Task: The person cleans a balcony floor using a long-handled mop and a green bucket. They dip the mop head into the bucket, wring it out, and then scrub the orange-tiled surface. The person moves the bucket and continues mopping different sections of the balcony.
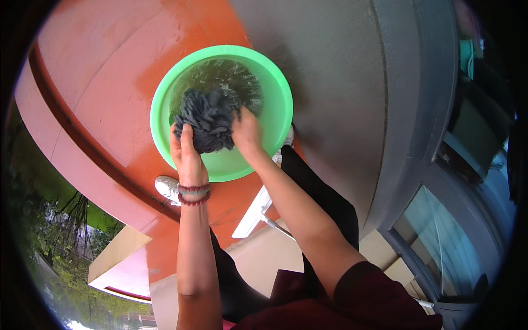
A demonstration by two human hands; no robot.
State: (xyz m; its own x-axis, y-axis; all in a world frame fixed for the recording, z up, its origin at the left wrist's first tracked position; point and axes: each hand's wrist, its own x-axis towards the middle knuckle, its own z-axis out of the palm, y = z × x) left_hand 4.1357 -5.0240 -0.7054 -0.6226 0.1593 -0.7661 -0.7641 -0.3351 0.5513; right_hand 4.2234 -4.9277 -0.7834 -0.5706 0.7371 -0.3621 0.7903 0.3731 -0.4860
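A bundle of thick dark grey strands (206,119), like a mop head or shaggy cloth, is held over a round green plastic basin (221,50). Murky water (243,82) with bright ripples lies in the basin. My left hand (187,152) grips the bundle's lower left side, thumb on top. At the bundle's right edge, the fingers of my right hand (247,132) are curled on its strands; they are slightly blurred.
The basin stands on a wet orange-red floor (136,136) between my shoes (167,189). Behind it, near my legs, lies a white flat-headed tool (253,212) with a metal pole. A low ledge (103,185) curves along the left; a grey wall with a window (441,243) is at right.
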